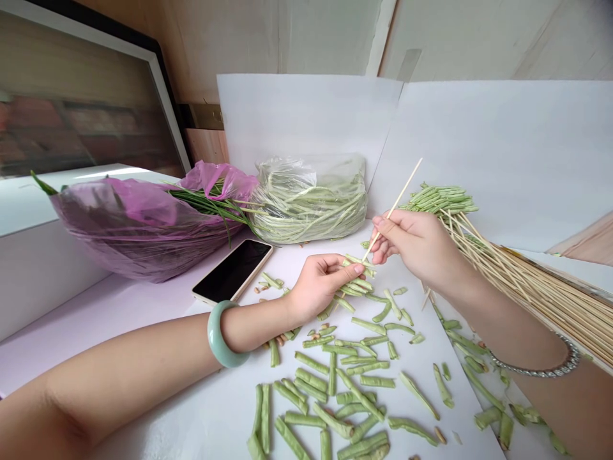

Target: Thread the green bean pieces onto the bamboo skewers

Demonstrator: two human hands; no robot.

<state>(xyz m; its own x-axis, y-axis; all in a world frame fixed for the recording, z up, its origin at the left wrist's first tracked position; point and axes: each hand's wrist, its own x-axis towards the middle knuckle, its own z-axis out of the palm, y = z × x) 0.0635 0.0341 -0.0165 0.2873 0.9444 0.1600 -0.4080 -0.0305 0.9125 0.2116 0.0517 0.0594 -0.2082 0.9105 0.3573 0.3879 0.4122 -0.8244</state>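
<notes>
My left hand [325, 281] is closed around several short green bean pieces [355, 287] near the middle of the view. My right hand [407, 239] pinches a thin wooden skewer [405, 190], which slants down to the left. The skewer's lower end meets the beans at my left fingertips, and a bit of stick shows below them. Many loose cut bean pieces [311, 363] lie on the white surface below my hands. Behind my right wrist, skewered beans [443, 199] are stacked at the ends of sticks.
A black-screened phone [233, 271] lies left of my left hand. Behind it are a purple bag [143, 223] of greens and a clear bag [311, 201] of long beans. A bundle of bare skewers [550, 294] lies at right, before a white panel [493, 160].
</notes>
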